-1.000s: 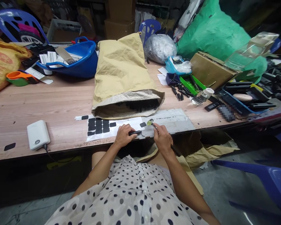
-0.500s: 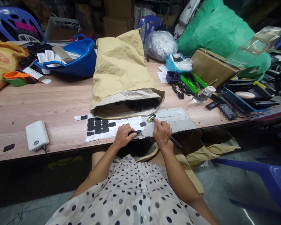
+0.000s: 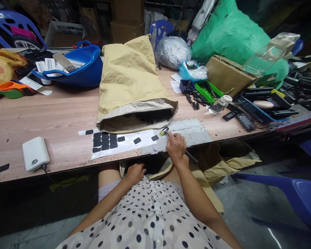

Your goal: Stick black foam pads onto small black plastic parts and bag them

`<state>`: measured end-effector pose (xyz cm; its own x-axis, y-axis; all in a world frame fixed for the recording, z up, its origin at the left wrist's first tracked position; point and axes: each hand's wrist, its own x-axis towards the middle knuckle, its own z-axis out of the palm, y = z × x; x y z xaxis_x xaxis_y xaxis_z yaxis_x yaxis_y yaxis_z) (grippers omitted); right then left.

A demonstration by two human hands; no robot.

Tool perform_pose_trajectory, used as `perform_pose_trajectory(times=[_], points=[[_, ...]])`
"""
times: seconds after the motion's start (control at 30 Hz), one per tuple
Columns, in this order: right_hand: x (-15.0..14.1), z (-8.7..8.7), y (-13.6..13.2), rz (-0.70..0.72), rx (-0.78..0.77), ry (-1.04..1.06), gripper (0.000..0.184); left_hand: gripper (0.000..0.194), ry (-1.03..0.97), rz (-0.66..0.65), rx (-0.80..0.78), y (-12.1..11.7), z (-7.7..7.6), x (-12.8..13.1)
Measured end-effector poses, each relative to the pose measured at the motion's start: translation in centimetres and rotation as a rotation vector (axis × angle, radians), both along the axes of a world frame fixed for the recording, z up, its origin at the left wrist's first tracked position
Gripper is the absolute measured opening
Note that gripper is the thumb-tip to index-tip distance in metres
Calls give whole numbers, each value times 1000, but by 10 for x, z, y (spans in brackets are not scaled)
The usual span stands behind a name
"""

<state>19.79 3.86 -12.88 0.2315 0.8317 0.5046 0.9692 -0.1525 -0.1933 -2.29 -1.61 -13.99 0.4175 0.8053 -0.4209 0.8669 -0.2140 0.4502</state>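
Note:
My right hand [image 3: 176,147] is closed round a small hammer [image 3: 164,131] with a yellowish face and a dark handle that sticks out behind the wrist. The hammer head is over a grey flat board [image 3: 191,131] at the table's front edge. Below that edge, my left hand [image 3: 135,174] is at the mouth of an open sack [image 3: 162,174] on my lap, fingers curled; whatever they hold is hidden. Beside the board lies a white sheet [image 3: 128,148] with several black rounded pads [image 3: 105,141].
A large tan sack [image 3: 129,76], its dark-filled mouth facing me, lies behind the sheet. A white power bank [image 3: 35,154] and a blue basin [image 3: 85,72] are to the left. A green tray [image 3: 208,91], a clear bottle [image 3: 219,105] and black devices stand right.
My left hand has left the board with a small black part and dropped to the lap sack; the part no longer shows. My right hand keeps the hammer over the board.

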Motion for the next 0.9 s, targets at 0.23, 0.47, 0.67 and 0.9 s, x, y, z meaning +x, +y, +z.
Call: perform_pose_trajectory(times=[0.23,0.47,0.67,0.9], points=[[-2,-1,0,-19,39,-54,33,20,-405,-47,-107,36,55,19],[-2,-2,1,-10,29,-30,33,23,-489,705,368,151,79,35],[-3,-1,2,-6,18,-22,34,30,-314,778,223,195,71,43],[-3,1,1,-12,12,-54,34,28,-395,736,387,163,66,13]])
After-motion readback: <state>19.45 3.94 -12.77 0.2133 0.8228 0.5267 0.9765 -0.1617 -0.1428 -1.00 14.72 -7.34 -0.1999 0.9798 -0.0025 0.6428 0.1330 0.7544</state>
